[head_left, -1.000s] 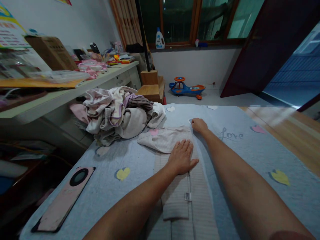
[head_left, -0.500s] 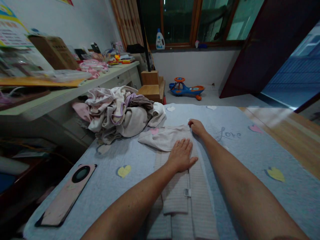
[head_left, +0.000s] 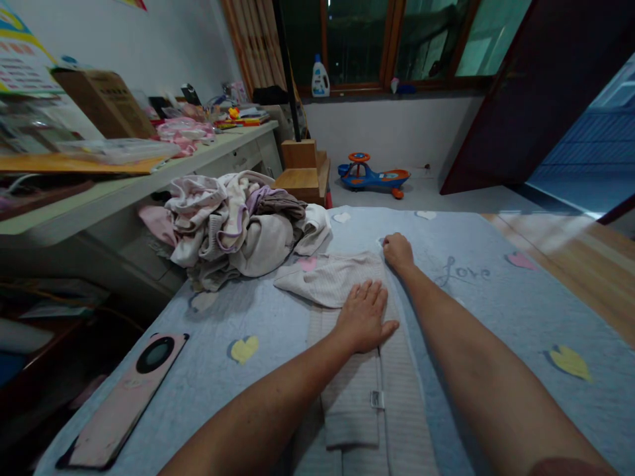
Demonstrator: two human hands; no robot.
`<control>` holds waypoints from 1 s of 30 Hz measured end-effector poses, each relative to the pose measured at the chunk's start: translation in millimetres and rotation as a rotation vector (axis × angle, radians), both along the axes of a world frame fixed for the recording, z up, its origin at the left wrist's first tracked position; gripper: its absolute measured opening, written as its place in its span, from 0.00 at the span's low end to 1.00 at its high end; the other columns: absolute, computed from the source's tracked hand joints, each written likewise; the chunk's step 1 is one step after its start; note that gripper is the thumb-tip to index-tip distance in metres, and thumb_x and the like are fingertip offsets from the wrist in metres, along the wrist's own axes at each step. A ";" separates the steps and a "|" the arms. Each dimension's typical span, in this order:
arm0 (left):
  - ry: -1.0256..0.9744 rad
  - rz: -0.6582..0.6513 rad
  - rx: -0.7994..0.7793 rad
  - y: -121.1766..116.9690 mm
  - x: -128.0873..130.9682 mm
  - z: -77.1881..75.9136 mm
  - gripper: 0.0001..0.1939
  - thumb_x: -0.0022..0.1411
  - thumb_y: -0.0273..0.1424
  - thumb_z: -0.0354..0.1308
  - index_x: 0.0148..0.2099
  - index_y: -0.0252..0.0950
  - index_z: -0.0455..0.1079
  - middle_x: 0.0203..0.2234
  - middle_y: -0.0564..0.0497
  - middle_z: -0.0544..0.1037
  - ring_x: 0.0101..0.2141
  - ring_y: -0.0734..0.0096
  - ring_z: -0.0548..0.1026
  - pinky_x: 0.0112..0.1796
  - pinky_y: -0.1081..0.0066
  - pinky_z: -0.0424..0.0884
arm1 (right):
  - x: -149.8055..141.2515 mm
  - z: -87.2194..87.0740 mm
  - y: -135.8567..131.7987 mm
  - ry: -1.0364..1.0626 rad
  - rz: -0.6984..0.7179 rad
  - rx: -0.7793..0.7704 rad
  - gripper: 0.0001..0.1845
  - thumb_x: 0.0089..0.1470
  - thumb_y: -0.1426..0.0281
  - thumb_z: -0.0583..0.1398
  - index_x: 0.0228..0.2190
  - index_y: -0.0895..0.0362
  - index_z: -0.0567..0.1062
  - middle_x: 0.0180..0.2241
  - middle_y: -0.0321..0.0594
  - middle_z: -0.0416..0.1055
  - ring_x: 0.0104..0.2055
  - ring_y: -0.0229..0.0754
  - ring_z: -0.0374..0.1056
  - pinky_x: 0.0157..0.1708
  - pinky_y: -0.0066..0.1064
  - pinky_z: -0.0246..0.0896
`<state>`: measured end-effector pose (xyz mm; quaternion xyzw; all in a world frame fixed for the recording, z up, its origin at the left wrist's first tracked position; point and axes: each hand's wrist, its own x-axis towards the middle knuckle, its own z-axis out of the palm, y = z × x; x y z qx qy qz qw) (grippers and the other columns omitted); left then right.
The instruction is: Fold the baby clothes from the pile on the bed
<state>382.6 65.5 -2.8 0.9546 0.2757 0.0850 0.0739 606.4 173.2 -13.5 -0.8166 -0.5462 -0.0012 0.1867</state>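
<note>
The striped garment (head_left: 409, 423) is lying lengthwise on the light blue bedspread (head_left: 198, 377), stretching away from the person, and everything else I'm placing from there. Its cloth is lying in flat layers, with one piece reaching out leftward at the far end and a small label (head_left: 377, 400) showing on the nearer part. The left hand (head_left: 364, 317) is pressing palm-down on the garment toward its far end, fingers spreading slightly and the thumb pointing out to the right. The right hand (head_left: 398, 252) is resting by the garment's far right corner, its fingers curling in; I can't tell whether they are pinching any cloth.

Just beyond the garment's far left end, a rumpled clothes pile (head_left: 248, 231) is heaping up beside the desk (head_left: 218, 158). To the garment's left, well apart from it, a pink phone (head_left: 124, 403) is lying back up, its round black camera ring showing. Between phone and garment, a yellow heart (head_left: 244, 349) is showing on the bedspread. To the garment's right, grey "Love" lettering (head_left: 464, 271) is running across the bedspread. Past the garment's far end, a blue and orange ride-on toy (head_left: 374, 177) is standing on the floor.
</note>
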 end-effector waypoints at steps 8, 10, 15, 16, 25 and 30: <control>0.002 0.001 0.025 0.2 -0.3 -3.8 0.38 0.68 0.53 0.37 0.69 0.33 0.51 0.68 0.42 0.53 0.67 0.54 0.48 0.64 0.53 0.46 | 1.9 5.7 -7.7 0.047 -0.027 0.132 0.36 0.49 0.81 0.52 0.61 0.59 0.62 0.68 0.48 0.49 0.69 0.52 0.43 0.64 0.51 0.41; -0.004 -0.004 0.026 0.3 -0.2 -4.5 0.38 0.68 0.53 0.37 0.69 0.32 0.51 0.68 0.41 0.53 0.67 0.53 0.48 0.64 0.53 0.46 | 1.4 8.7 -18.8 0.059 -0.043 0.202 0.33 0.49 0.81 0.51 0.58 0.60 0.66 0.65 0.50 0.55 0.65 0.50 0.50 0.62 0.44 0.46; -0.024 -0.005 0.016 0.2 0.4 -6.4 0.38 0.67 0.53 0.39 0.68 0.32 0.53 0.68 0.40 0.54 0.67 0.52 0.50 0.64 0.52 0.46 | -11.9 13.8 -57.4 0.073 -0.185 0.280 0.23 0.52 0.75 0.52 0.49 0.60 0.73 0.47 0.50 0.74 0.50 0.50 0.67 0.53 0.41 0.56; -0.031 -0.004 0.015 0.2 0.4 -7.0 0.38 0.67 0.53 0.39 0.68 0.32 0.54 0.68 0.40 0.54 0.67 0.52 0.50 0.64 0.52 0.46 | -15.2 14.5 -65.1 0.071 -0.218 0.289 0.21 0.53 0.74 0.52 0.48 0.59 0.74 0.42 0.49 0.76 0.46 0.50 0.69 0.51 0.42 0.56; -0.109 -0.031 -0.115 2.0 -2.1 0.0 0.31 0.66 0.48 0.49 0.64 0.34 0.60 0.65 0.40 0.60 0.65 0.53 0.56 0.63 0.52 0.50 | -11.6 13.4 -113.0 0.037 -0.076 0.231 0.28 0.47 0.72 0.57 0.52 0.64 0.71 0.55 0.57 0.69 0.56 0.54 0.65 0.54 0.43 0.59; -0.331 0.023 -0.229 14.4 -29.5 20.2 0.23 0.65 0.40 0.53 0.59 0.34 0.67 0.59 0.39 0.68 0.60 0.59 0.64 0.60 0.59 0.59 | -20.0 10.0 -133.7 -0.041 0.007 0.161 0.26 0.50 0.73 0.55 0.52 0.65 0.71 0.61 0.58 0.61 0.64 0.55 0.56 0.61 0.48 0.51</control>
